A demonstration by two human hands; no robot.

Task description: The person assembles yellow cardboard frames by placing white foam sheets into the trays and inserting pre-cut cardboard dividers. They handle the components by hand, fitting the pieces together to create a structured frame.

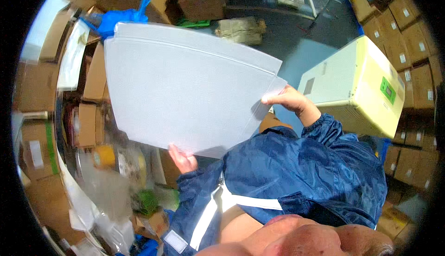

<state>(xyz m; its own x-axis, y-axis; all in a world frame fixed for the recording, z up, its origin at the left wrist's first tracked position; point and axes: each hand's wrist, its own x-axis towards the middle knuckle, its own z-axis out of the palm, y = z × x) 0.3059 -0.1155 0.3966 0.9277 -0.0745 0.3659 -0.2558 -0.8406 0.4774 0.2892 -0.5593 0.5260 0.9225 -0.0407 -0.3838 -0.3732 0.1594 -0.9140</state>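
Observation:
A large flat white cardboard sheet [185,89] with creased flaps along its far and right edges is held up in front of my body. My right hand [294,102] grips its right edge, the thumb lying on the face and the other fingers mostly hidden behind. At the near edge, toward the left, my left hand [183,158] holds the sheet, with part of its fingers out of sight. Both forearms are in dark blue sleeves. The sheet covers much of what lies beyond it.
A cream box-shaped machine [345,84] with a green panel stands at the right. Stacked cartons [410,47] line the far right. More cardboard boxes [92,84] and a blue plastic bag [120,19] are at the left. A wrapped bundle [241,30] lies on the floor beyond the sheet.

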